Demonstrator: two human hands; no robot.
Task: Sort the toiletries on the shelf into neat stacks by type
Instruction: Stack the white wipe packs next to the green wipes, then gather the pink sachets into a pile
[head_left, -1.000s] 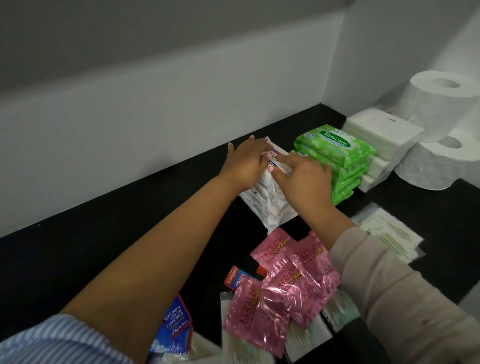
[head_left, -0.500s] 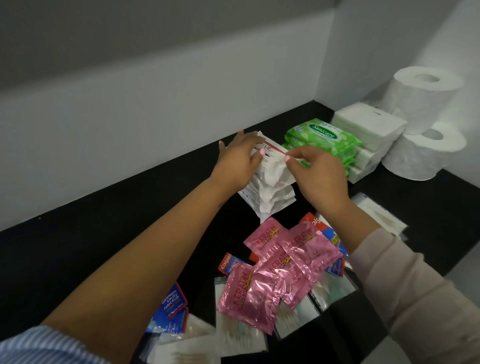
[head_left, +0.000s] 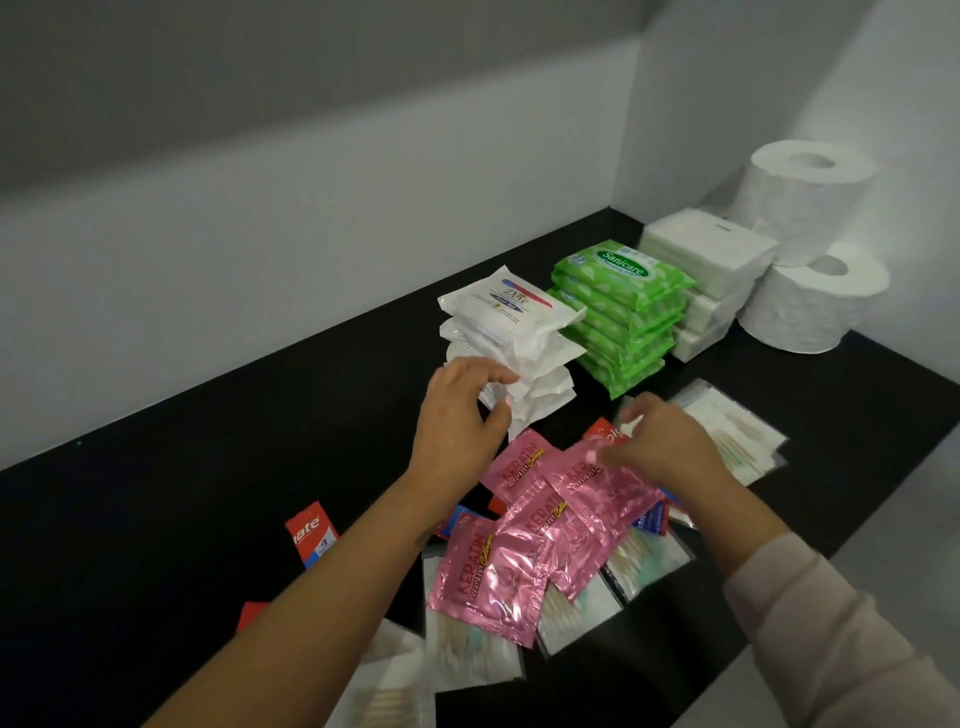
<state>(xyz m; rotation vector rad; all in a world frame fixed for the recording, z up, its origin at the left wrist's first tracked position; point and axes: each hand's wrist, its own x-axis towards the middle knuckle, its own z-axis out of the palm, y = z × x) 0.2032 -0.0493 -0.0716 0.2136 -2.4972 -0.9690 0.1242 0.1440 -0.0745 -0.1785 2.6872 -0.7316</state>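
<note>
Hovering over the loose pink Keratin sachets (head_left: 540, 525) at six o'clock, the left hand (head_left: 460, 415) and right hand (head_left: 660, 441) hung apart, fingers loosely curled, gripping nothing. The Dove stack (head_left: 511, 338) at twelve o'clock looked finished; gathering the sachets seemed next.

Two toilet rolls (head_left: 810, 234) in the corner, three white napkin packs (head_left: 709, 249) stacked, about six green wipe packs (head_left: 623, 312), some four white soap packs (head_left: 511, 322), four pink sachets (head_left: 524, 545) loose. Toothpaste and cotton-bud packets: too jumbled to count.
</note>
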